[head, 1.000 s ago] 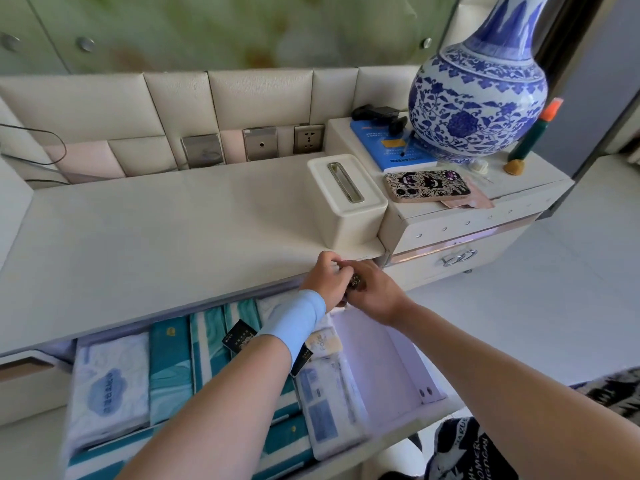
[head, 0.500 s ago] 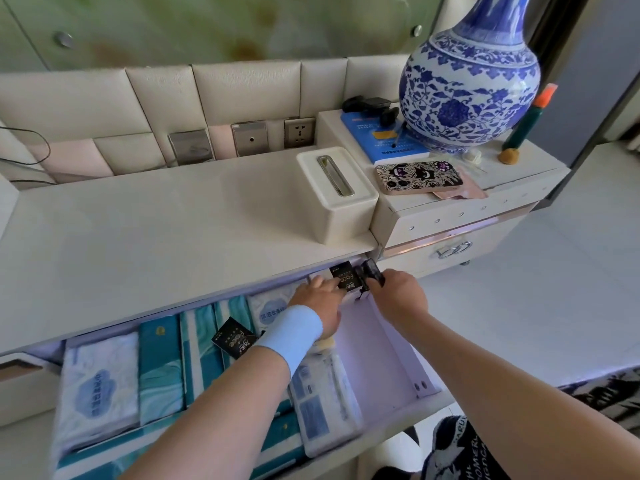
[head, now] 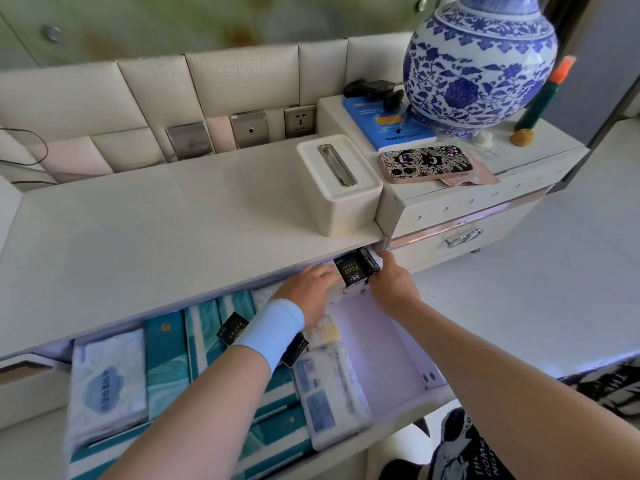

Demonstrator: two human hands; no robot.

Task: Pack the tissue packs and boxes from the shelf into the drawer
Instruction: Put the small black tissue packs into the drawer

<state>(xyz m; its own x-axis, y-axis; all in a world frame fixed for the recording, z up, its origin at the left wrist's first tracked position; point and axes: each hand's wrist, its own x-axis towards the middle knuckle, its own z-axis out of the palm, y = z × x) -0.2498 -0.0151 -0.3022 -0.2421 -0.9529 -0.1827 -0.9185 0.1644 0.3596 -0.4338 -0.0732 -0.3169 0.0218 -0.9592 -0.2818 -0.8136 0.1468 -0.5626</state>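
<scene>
both hands set small black tissue packs [head: 353, 271] into the back right corner of the open drawer [head: 417, 355].
the left hand [head: 311, 289], which wears a pale blue wristband [head: 268, 336], and the right hand [head: 394, 285] close on the packs from either side. their fingers curl round them, probably to hold the little bundle square as it sits just under the lip of the shelf [head: 138, 230]. that corner seems chosen because it lies over the only bare stretch of drawer floor. to the left the drawer is filled by a white cloud-print pack [head: 107, 382], teal boxes [head: 166, 358] and a long white-and-blue pack [head: 329, 393], lying side by side. on the shelf stands a white tissue holder [head: 339, 185], perhaps a fixture rather than stock.
</scene>
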